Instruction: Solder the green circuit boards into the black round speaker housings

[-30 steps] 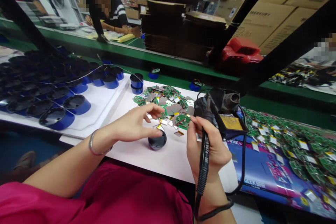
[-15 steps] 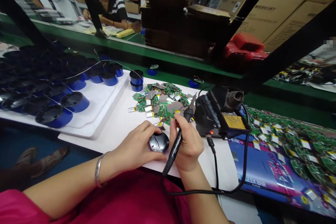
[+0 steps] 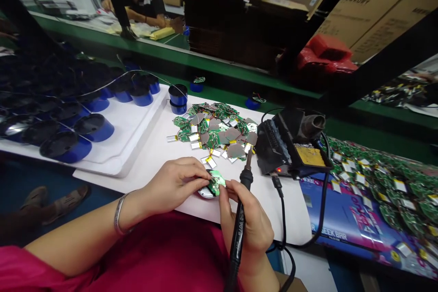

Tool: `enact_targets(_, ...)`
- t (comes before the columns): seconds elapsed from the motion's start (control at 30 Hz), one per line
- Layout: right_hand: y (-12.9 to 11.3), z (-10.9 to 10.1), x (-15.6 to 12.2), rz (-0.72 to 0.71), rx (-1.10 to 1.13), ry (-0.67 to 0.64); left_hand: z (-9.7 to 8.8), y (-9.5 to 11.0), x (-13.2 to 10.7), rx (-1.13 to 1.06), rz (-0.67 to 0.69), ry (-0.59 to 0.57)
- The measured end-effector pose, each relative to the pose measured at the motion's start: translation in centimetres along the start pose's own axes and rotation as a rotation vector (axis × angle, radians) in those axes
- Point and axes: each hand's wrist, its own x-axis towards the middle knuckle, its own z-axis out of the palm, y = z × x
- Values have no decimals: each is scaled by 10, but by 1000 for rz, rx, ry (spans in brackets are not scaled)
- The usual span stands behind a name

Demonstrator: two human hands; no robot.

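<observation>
My left hand pinches a green circuit board at its left edge. Under the board, a dark round shiny-faced housing shows only its lower rim. My right hand grips a black soldering iron, its tip pointing away from me. The thumb and forefinger of that same hand meet at the board's right edge. Just beyond both hands lies a heap of green circuit boards with small silver battery cells on the white table sheet.
A soldering station with a yellow sponge stands right of the heap, its cable trailing down. Blue-sided black cups fill a white foam tray on the left. More boards lie far right. A co-worker sits opposite.
A circuit board is now between my hands, over the housing that my left hand was holding. The soldering iron has swung lower and more upright in my right hand.
</observation>
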Motion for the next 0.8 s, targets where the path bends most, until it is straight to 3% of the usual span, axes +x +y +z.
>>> enact_targets(0.17, -2, -1, 4, -18, 13, -81, 7, 4, 5, 5, -92, 13)
enact_targets(0.27, 0, -4, 10, -3, 29, -64, 11, 6, 8, -1, -108, 16)
enact_targets(0.5, 1, -4, 21, 153, 198, -80, 14, 7, 11, 24, -110, -17)
enact_targets(0.7, 2, 1, 22, 150, 309, -105, 14, 7, 12, 49, -119, -38)
enact_targets(0.8, 3, 0, 20, 266, 324, -95, 12, 7, 13, 29, -136, -71)
